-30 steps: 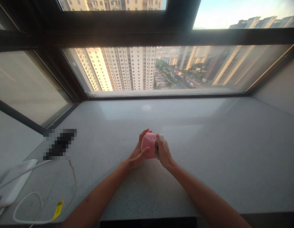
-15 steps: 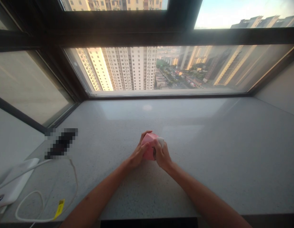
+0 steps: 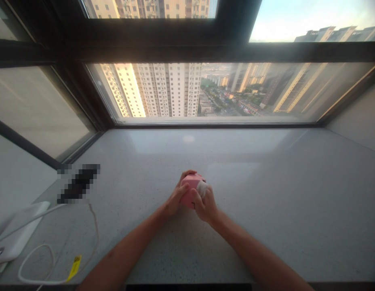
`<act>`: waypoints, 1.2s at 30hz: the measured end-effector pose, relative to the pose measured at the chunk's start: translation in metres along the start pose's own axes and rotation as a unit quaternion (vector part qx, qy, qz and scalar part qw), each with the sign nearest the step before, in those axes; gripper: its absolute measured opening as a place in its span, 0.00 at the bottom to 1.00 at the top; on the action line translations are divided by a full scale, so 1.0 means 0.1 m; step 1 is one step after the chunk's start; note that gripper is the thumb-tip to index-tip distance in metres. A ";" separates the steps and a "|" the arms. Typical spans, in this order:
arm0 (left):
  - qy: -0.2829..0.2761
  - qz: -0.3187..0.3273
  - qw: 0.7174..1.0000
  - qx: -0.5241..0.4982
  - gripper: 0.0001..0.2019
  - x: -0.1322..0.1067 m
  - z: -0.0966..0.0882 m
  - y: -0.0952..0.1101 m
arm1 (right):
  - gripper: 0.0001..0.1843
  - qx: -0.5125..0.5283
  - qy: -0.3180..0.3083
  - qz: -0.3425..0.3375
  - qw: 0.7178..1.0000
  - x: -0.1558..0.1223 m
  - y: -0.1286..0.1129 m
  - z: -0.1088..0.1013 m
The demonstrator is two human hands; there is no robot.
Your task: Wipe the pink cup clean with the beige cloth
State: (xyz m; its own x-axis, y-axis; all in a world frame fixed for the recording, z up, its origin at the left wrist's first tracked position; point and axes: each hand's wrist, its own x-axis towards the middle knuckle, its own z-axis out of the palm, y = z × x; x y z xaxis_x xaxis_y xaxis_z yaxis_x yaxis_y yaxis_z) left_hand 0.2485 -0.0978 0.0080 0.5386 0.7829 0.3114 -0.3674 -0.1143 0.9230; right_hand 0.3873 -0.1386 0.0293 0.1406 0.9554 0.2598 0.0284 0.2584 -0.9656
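A pink, faceted, box-like object (image 3: 189,197) with a dark mark low on its side is held over the middle of the pale sill. My left hand (image 3: 177,194) wraps around its left side, fingers over the far edge and thumb on the near face. At its right, my right hand (image 3: 206,205) is closed on a crumpled white wipe or cloth (image 3: 201,188), which lies against the pink surface. The right thumb touches the pink object's near face. The object's underside and far right side are hidden.
The speckled stone sill (image 3: 284,202) ends at a dark-framed window (image 3: 218,126). On the left lie a white device (image 3: 20,232), a white cable (image 3: 36,281) with a yellow tag (image 3: 74,267), and a dark pixelated item (image 3: 80,184).
My right hand has shifted slightly, bringing the white wipe or cloth further left over the pink object. The left hand keeps its hold. The view has tilted a little.
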 end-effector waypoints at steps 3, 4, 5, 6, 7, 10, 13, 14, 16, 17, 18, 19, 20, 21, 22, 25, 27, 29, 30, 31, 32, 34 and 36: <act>0.015 -0.016 0.999 0.029 0.32 0.01 -0.05 0.01 | 0.35 0.025 0.041 0.057 0.997 0.07 -0.02 0.01; 0.010 0.013 0.997 0.074 0.36 0.02 -0.07 0.01 | 0.34 0.063 0.059 0.091 0.992 0.11 -0.04 0.01; -0.004 0.052 0.990 0.127 0.41 0.03 -0.09 0.02 | 0.34 0.113 0.071 0.128 0.983 0.15 -0.07 0.02; -0.021 0.096 0.979 0.181 0.45 0.03 -0.11 0.02 | 0.34 0.166 0.075 0.166 0.969 0.19 -0.10 0.02; -0.034 0.136 0.963 0.228 0.47 0.04 -0.12 0.02 | 0.34 0.214 0.070 0.198 0.954 0.22 -0.13 0.02; -0.026 0.172 0.943 0.285 0.43 0.04 -0.08 0.00 | 0.35 0.255 0.056 0.221 0.940 0.21 -0.15 0.03; 0.022 0.104 0.981 0.160 0.33 0.03 0.02 -0.02 | 0.35 0.121 0.057 0.096 0.986 0.10 -0.08 0.01; 0.034 0.073 0.992 0.095 0.31 0.02 0.05 -0.02 | 0.35 0.060 0.045 0.044 0.996 0.06 -0.05 0.00; 0.049 0.013 0.999 -0.004 0.29 0.02 0.10 0.00 | 0.34 -0.035 0.016 -0.023 0.999 0.02 -0.01 -0.02; 0.052 -0.008 0.998 -0.022 0.28 0.01 0.11 0.01 | 0.35 -0.052 0.013 -0.025 0.998 0.02 0.00 -0.03; 0.053 -0.018 0.998 -0.016 0.29 0.01 0.11 0.03 | 0.35 -0.047 0.019 -0.008 0.999 0.03 -0.01 -0.03; 0.053 -0.017 0.998 0.007 0.30 0.02 0.09 0.04 | 0.36 -0.022 0.029 0.023 0.999 0.06 -0.03 -0.03; 0.050 -0.001 0.998 0.042 0.32 0.02 0.07 0.04 | 0.35 0.021 0.038 0.062 0.997 0.09 -0.06 -0.03; 0.036 0.031 0.995 0.087 0.36 0.02 0.04 0.05 | 0.35 0.074 0.046 0.102 0.991 0.12 -0.09 -0.02; 0.018 0.074 0.987 0.138 0.41 0.02 0.01 0.04 | 0.36 0.129 0.047 0.141 0.980 0.16 -0.13 -0.01; -0.025 0.173 0.950 0.259 0.47 0.03 -0.04 0.01 | 0.38 0.235 0.028 0.220 0.946 0.20 -0.19 0.01; -0.005 0.163 0.952 0.258 0.42 0.03 -0.03 0.00 | 0.38 0.212 0.036 0.200 0.956 0.17 -0.16 0.03; 0.029 0.093 0.981 0.168 0.35 0.03 0.02 0.00 | 0.36 0.113 0.045 0.104 0.987 0.11 -0.09 0.02; 0.038 0.047 0.992 0.108 0.33 0.03 0.04 0.01 | 0.35 0.050 0.044 0.048 0.997 0.08 -0.05 0.01; 0.041 0.002 0.998 0.054 0.32 0.03 0.06 0.02 | 0.34 -0.008 0.035 0.003 0.999 0.05 -0.01 0.00; 0.041 -0.035 0.998 0.013 0.31 0.04 0.08 0.03 | 0.35 -0.051 0.026 -0.023 0.998 0.04 0.01 0.00; 0.040 -0.062 0.997 -0.012 0.32 0.04 0.08 0.05 | 0.36 -0.065 0.029 -0.012 0.997 0.06 0.02 -0.02; 0.035 -0.024 0.999 0.026 0.37 0.03 0.05 0.05 | 0.36 0.003 0.049 0.055 0.997 0.11 -0.04 -0.02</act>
State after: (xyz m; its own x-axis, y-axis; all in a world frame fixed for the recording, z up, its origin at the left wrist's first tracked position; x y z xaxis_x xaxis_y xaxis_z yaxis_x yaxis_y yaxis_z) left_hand 0.2525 -0.0989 0.0147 0.4991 0.8294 0.2509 -0.3010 -0.1057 0.9478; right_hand 0.3912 -0.1290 0.0357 0.2392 0.9594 0.1492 0.0005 0.1535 -0.9881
